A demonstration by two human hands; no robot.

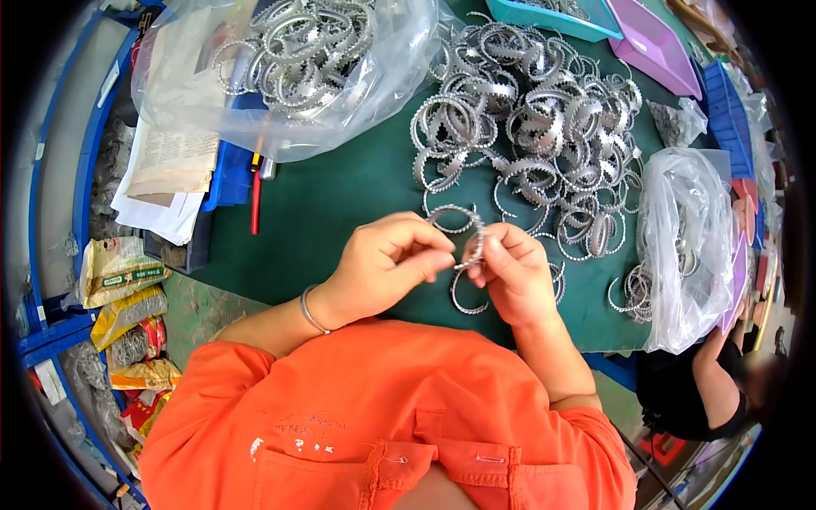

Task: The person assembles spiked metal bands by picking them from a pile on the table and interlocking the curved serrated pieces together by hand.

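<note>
Toothed metal rings (561,119) lie in a large loose pile on the green table (331,195). Near the table's front edge my right hand (514,268) pinches one toothed ring (478,234), held up on edge between thumb and fingers. Just left of it is my left hand (387,263), its thumb and fingertips brought close together beside the ring. Whether those fingertips hold anything is too small to tell. Another ring (450,218) shows behind the fingertips, and one more (467,293) lies below them.
A clear plastic bag (195,76) with more rings stands at the back left, by papers (161,204) and a red pen (256,204). Another bag (688,246) lies right. Turquoise (595,25) and purple (654,47) trays are at the back. A co-worker's arm (714,374) shows right.
</note>
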